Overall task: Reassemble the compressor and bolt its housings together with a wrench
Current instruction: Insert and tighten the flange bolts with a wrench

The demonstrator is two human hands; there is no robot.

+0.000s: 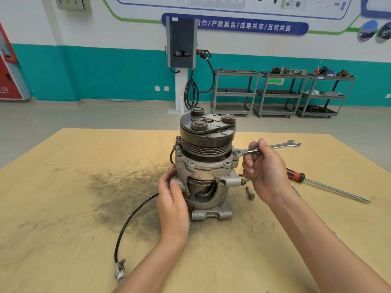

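Note:
The compressor [206,166] stands upright on the wooden table [63,208], its dark pulley and clutch plate on top and a cutaway opening in its aluminium housing. My left hand [172,199] grips the housing's lower left side, thumb on a lug. My right hand [264,166] pinches the shaft of a combination wrench [268,147], whose ring end sits over a bolt at the housing's upper right flange. A loose bolt [250,193] lies on the table to the right of the compressor's base.
A red-handled screwdriver [317,183] lies to the right. The compressor's black cable with a white plug [120,271] trails front left. Dark grime stains the table to the left of the compressor. Grey carts [281,94] and a charging post [182,43] stand by the far wall.

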